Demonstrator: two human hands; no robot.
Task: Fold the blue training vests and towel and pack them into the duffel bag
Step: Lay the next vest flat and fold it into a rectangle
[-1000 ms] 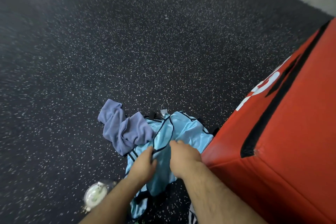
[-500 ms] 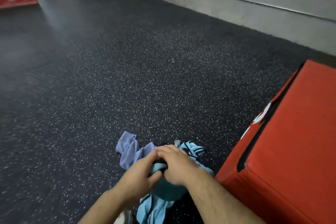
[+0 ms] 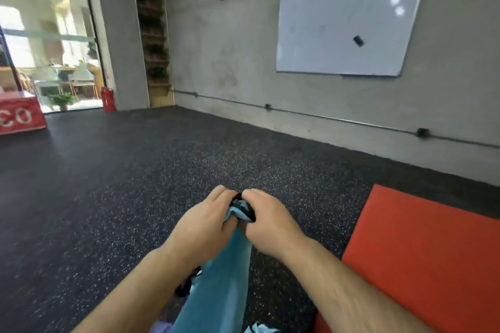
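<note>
A light blue training vest [image 3: 220,281] with black trim hangs straight down in front of me. My left hand [image 3: 201,223] and my right hand [image 3: 266,220] grip its top edge side by side, knuckles almost touching, raised above the floor. A bit of lilac towel [image 3: 159,328] shows at the bottom edge below the vest, and a scrap of another blue vest [image 3: 261,328] lies beside it. No duffel bag is in view.
A red padded box [image 3: 422,257] stands close on my right. Dark speckled rubber floor [image 3: 113,184] stretches ahead to a concrete wall with a whiteboard [image 3: 346,21]. Another red box [image 3: 19,116] and a fire extinguisher [image 3: 108,98] stand far left.
Both hands gathered the vest off the floor and lifted it. My view rose from the floor pile to the room ahead. The towel stayed on the floor.
</note>
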